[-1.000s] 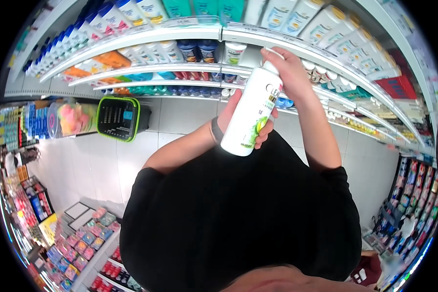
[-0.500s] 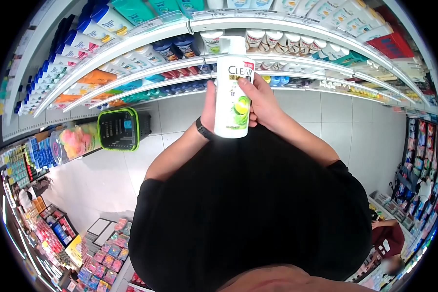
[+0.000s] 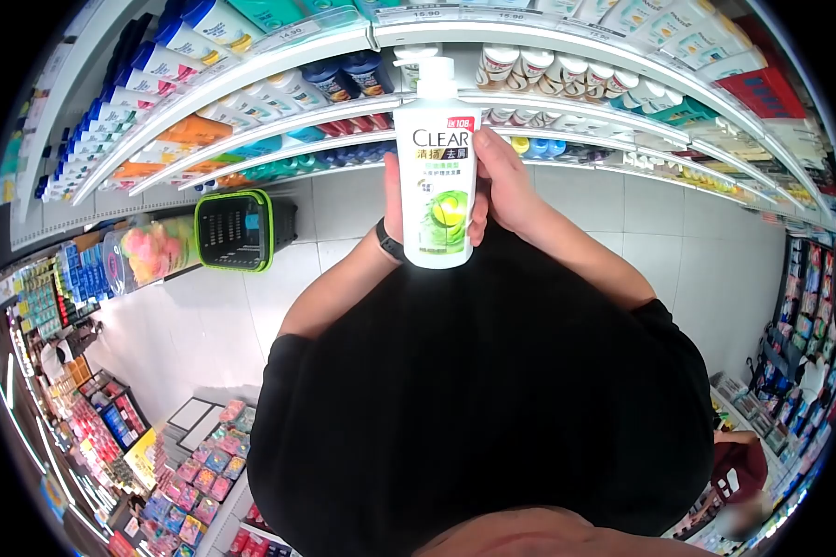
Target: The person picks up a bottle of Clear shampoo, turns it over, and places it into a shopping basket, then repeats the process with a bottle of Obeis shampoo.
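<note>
A white shampoo pump bottle stands upright between my hands, in front of my chest. Its label faces me, with the word CLEAR at the top and a green and yellow round picture lower down. My left hand, with a dark band on the wrist, lies along the bottle's left side, its fingers mostly hidden behind. On the other side my right hand grips it, thumb at the label's edge and fingertips curled round the lower right.
Ahead, a curved shelf holds rows of bottles and tubes. A black basket with a green rim stands on the floor to the left. Packaged goods lie behind me at left. Another person in a dark red top is at the lower right.
My right thumb has slid off the front of the label to its right edge. The bottle has shifted slightly left and its label faces me more squarely.
</note>
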### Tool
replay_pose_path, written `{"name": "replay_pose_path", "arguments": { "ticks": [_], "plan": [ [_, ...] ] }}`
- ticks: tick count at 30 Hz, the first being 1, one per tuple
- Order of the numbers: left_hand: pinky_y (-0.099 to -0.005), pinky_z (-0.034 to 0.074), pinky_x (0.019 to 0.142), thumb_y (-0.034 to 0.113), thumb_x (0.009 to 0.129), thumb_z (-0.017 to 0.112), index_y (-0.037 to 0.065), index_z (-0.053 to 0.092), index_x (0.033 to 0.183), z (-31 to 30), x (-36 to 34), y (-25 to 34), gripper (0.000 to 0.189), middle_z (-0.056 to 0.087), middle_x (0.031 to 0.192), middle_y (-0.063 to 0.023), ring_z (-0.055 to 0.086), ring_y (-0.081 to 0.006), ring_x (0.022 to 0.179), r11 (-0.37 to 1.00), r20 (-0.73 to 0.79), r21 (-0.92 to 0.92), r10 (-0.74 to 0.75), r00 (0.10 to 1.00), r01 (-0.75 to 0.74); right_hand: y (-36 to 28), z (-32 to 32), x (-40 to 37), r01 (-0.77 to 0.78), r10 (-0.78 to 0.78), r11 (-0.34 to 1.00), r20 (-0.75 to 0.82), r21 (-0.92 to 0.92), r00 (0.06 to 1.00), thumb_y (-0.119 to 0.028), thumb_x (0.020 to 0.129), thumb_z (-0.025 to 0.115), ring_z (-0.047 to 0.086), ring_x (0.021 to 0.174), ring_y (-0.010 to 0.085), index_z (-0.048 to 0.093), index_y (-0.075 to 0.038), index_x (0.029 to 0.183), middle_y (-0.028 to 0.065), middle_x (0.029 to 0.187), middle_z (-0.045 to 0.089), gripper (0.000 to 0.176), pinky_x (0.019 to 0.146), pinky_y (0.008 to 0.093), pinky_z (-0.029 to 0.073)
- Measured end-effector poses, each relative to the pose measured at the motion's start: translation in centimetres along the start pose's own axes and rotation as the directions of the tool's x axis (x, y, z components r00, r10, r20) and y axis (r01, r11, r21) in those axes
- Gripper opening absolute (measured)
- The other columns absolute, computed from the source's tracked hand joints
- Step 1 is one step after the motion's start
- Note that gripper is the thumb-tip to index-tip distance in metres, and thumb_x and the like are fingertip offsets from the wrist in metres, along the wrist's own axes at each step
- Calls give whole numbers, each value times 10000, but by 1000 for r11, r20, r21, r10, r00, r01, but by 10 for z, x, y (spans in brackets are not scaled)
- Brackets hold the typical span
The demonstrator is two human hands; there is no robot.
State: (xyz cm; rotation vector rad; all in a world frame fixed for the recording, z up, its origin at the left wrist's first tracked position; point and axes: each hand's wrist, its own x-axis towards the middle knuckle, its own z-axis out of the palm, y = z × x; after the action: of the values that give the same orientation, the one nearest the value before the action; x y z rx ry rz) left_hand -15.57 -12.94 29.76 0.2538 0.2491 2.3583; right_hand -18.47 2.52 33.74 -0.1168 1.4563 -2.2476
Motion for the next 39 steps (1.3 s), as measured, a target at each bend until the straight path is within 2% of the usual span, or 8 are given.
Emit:
{"name": "replay_pose_path", "arguments": {
  "ticks": [11,17,21,23,24,28,32,39],
  "plan": [
    [-452,559,660,994,743,156,39,518,1347,6,-3,-1,1187,647,934,-246,663,-360,736,999,-89,-42,-23,996,19,6,1,-4,-28,28,1000,-24,7,999,-384,1082,404,616,1063,187,554,-8,1233,114,1119,658,432,946,332,473],
    [-476,522,724,841,884,192,27,491,1376,4,-3,1,996,610,1059,-243,618,-341,814,999,-58,44,6,998,-3,0,-6,-14,-135,134,991,35,23,990,-377,1078,418,528,536,28,546,4,1240,43,843,645,433,493,191,458],
    [-536,520,941,663,966,254,-20,395,1467,26,-3,12,858,566,1326,-237,623,-355,1138,996,-45,-28,81,996,-83,13,-11,-7,69,-61,996,-127,61,990,-380,1078,409,612,844,101,537,12,1308,103,1042,665,473,719,250,501],
    [-524,502,1012,600,989,265,-16,361,1489,54,-7,13,799,549,1364,-228,603,-367,1207,924,-305,357,251,919,-134,14,-16,-6,14,5,972,-79,234,997,-426,1079,371,604,1015,153,541,3,1316,132,1170,656,519,874,316,479],
    [-478,533,981,505,985,468,-12,364,1482,64,-7,14,725,545,1384,-215,618,-342,1194,876,-317,454,326,891,-159,10,-10,-6,32,-14,985,-105,171,994,-514,1065,335,620,1062,184,547,-4,1315,141,1224,657,606,940,352,462],
    [-396,511,1018,78,827,783,30,329,1454,50,-17,20,775,583,1347,-131,605,-236,1226,794,-194,570,382,904,-213,5,-10,-9,-129,148,925,-27,359,989,-659,1014,306,606,1186,243,522,-29,1368,128,1305,634,753,1022,406,446],
    [-390,502,1003,99,836,777,-71,295,1386,57,-13,-5,751,537,1269,-172,566,-222,1196,526,-374,841,398,838,125,1,-3,-16,-284,247,818,140,500,959,-706,996,290,580,1252,280,475,-58,1439,132,1357,602,806,1069,448,438],
    [-395,488,1026,84,860,742,-55,218,1421,52,-27,-10,780,475,1326,-178,520,-234,1257,533,-370,833,342,864,147,22,-7,-19,-256,215,882,146,396,966,-683,1015,267,612,1234,277,442,-73,1488,137,1394,586,791,1042,429,503]
  ]
}}
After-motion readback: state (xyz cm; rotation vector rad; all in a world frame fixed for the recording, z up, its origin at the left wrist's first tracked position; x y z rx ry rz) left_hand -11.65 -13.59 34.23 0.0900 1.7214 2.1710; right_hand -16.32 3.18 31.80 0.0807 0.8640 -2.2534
